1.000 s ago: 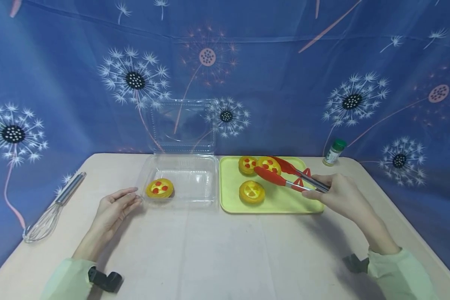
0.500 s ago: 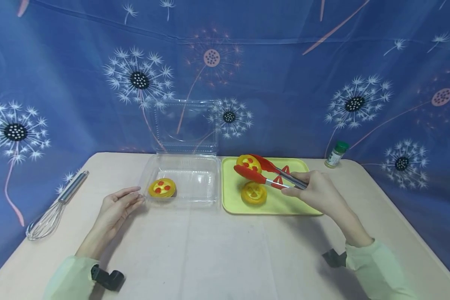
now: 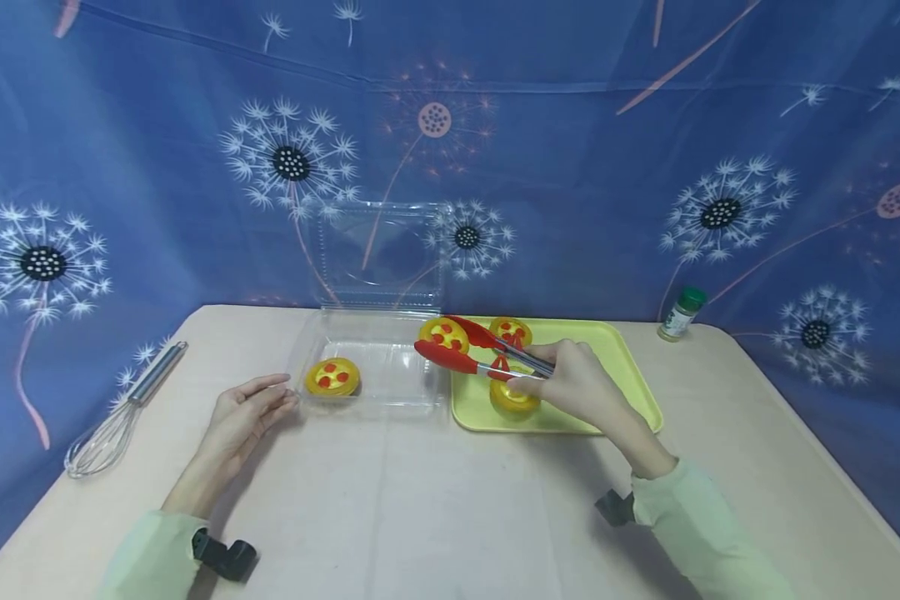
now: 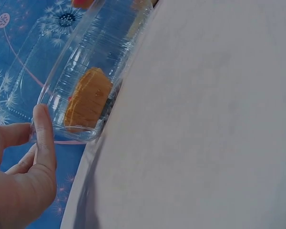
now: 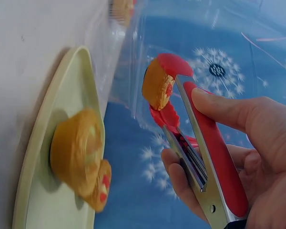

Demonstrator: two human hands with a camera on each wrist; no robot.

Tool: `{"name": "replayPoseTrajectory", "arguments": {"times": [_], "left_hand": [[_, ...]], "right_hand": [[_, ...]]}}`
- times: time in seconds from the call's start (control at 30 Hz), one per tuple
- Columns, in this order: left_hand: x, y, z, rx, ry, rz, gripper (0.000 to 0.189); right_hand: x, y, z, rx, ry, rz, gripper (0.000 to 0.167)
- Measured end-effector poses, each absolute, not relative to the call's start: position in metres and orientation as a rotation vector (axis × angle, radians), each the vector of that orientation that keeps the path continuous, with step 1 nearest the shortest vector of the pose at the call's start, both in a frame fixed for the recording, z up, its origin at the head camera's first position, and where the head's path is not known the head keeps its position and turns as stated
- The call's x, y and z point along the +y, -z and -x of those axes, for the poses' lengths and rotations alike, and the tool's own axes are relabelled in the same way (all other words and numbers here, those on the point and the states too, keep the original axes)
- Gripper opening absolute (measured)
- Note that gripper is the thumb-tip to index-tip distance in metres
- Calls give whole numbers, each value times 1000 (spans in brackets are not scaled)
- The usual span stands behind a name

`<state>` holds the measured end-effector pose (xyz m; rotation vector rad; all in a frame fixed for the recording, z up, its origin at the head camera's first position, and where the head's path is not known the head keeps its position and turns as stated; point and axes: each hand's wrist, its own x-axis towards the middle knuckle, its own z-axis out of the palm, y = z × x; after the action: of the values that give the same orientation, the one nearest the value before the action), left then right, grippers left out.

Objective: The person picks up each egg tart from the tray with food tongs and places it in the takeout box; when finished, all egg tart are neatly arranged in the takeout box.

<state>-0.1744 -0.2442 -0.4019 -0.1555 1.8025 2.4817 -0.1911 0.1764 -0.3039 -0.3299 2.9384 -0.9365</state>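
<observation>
My right hand [image 3: 581,379] holds red-tipped metal tongs [image 5: 212,152], with thumb and fingers on opposite arms. Between the tong tips is a yellow tart with red pieces [image 3: 444,335], raised over the gap between the tray and the clear plastic clamshell box [image 3: 390,400]. My left hand [image 3: 251,417] pinches the box's left rim at its near corner, as the left wrist view shows. Inside the box, by that corner, sits another red-dotted tart [image 3: 332,377]. On the yellow tray [image 3: 630,392] lie a red-dotted tart [image 3: 512,331] and a plainer yellow tart [image 5: 76,148], partly behind the tongs.
The box's transparent lid [image 3: 381,254] stands upright against the blue dandelion cloth [image 3: 555,167]. A wire whisk [image 3: 123,417] lies at the table's left edge. At the back right stands a green-capped jar [image 3: 681,315].
My right hand has carried the tongs and the gripped tart leftwards, from over the tray to the box's right edge. My left hand stays at the box's corner.
</observation>
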Motion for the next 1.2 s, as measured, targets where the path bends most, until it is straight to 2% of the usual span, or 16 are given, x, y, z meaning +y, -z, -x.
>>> {"name": "replayPoseTrajectory", "arguments": {"times": [0.13,0.23,0.53,0.77,0.93,1.2], "left_hand": [[-243,400,173,1851,-2446,175,32],[-242,400,172,1853,-2449,186,32],[-238,405,172,1825,-2483,174,27],[-240,403,174,1814,-2513,178,17],[-240,401,174,1856,-2478,204,29],[-239,398,174,1894,-2446,215,48]], "right_hand": [[161,305,196,2912,927,352,64],[150,309,200,2902,923,377,63],[127,321,216,2894,874,502,41],[107,324,226,2863,885,511,30],[96,326,230,2908,815,524,22],[85,329,232,3002,687,555,27]]}}
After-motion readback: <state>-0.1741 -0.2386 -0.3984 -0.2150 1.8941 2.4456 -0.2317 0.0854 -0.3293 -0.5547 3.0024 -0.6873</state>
